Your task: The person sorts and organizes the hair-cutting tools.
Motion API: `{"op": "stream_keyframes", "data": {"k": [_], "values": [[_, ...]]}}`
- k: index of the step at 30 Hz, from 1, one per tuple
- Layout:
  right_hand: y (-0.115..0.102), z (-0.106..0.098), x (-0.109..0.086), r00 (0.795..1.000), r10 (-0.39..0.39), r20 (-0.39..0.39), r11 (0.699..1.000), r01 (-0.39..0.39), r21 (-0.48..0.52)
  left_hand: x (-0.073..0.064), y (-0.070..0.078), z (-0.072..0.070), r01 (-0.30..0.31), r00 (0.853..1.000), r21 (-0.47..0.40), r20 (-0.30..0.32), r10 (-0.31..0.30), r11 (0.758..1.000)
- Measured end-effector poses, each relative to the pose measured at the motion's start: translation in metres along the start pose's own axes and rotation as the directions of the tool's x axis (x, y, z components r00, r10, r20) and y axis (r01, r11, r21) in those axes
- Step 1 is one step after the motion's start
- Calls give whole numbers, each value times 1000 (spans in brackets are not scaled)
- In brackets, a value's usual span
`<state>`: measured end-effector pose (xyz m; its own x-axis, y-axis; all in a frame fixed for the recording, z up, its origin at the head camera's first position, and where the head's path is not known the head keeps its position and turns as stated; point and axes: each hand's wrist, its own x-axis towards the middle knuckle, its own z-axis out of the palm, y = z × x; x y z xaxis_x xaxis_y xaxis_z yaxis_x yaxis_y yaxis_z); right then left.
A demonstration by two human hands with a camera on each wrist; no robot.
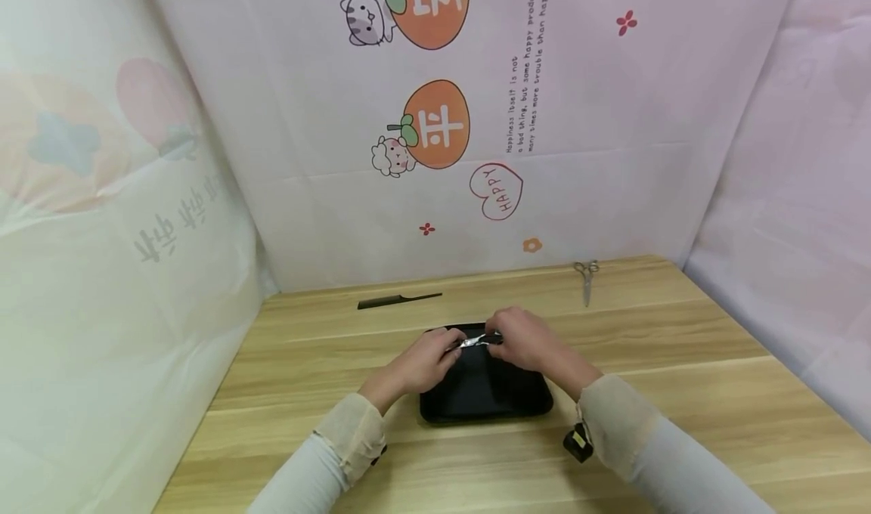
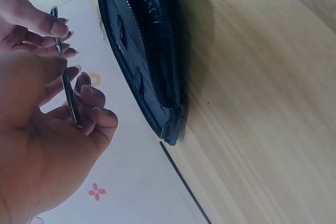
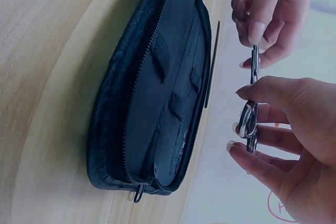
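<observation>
"Sleeves (image 1: 302,465) fill the bottom edge; what's done?"
"Case (image 1: 479,393) unzipped, lower centre; left hand (image 1: 423,360) and right hand (image 1: 525,340) grip scissors (image 1: 471,342) above it."
"What's outside?"
"Comb (image 1: 382,301) left of centre, second scissors (image 1: 587,292) right."

Pale wood-grain table (image 1: 306,453), as I see it through my cameras.
Near its middle I have a black zip case (image 1: 486,393), unzipped; toward the far edge, a dark comb (image 1: 382,301) with its thin tail pointing right, and farther right, metal scissors (image 1: 587,287), their handles at the edge.
</observation>
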<state>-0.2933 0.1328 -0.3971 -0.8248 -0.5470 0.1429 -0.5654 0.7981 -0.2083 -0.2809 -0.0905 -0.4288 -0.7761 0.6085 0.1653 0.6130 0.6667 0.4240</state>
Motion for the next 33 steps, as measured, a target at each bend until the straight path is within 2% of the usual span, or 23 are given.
{"op": "stream_keyframes", "data": {"k": [6, 17, 26, 29, 33], "values": [[6, -2, -2, 1000, -5, -19, 1000, 4, -11, -5, -3, -1, 47, 999, -6, 12, -47, 999], [25, -4, -4, 1000, 8, -30, 1000, -9, -19, -14, -12, -5, 86, 996, -4, 31, -86, 996], [38, -5, -6, 999, 42, -26, 999, -43, -21, -23, -21, -8, 109, 994, -4, 24, -109, 994], [42, -5, -6, 998, 62, -24, 998, -62, -11, -27, -24, -9, 101, 995, 6, 20, -101, 995], [47, -3, -4, 996, 85, -19, 996, -85, -3, -32, -26, -9, 103, 994, 10, 35, -104, 995]]}}
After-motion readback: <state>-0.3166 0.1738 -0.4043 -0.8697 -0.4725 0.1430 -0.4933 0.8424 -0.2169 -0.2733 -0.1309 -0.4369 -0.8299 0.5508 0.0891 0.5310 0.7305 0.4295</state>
